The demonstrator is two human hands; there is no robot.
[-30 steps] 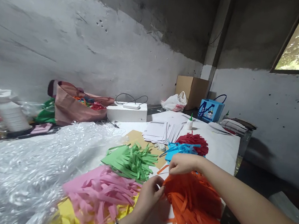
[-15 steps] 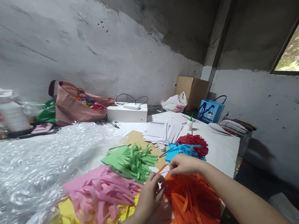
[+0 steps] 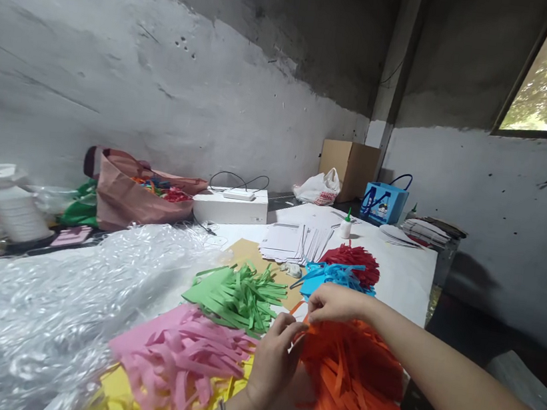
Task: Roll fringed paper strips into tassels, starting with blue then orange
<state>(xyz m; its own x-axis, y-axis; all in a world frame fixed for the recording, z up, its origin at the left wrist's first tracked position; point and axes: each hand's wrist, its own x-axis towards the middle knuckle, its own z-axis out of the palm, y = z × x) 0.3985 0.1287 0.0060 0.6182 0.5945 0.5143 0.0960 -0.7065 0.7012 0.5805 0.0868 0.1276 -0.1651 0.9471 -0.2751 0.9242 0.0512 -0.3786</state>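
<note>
Left hand (image 3: pixel 274 356), grip unclear, nearer to right hand (image 3: pixel 334 303), itself closed on orange fringe (image 3: pixel 351 383) beneath.

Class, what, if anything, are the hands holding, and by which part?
The orange fringed bundle, by its upper-left corner: the right hand appears to pinch it there. The left hand is at that corner too; whether it grips is unclear.
</note>
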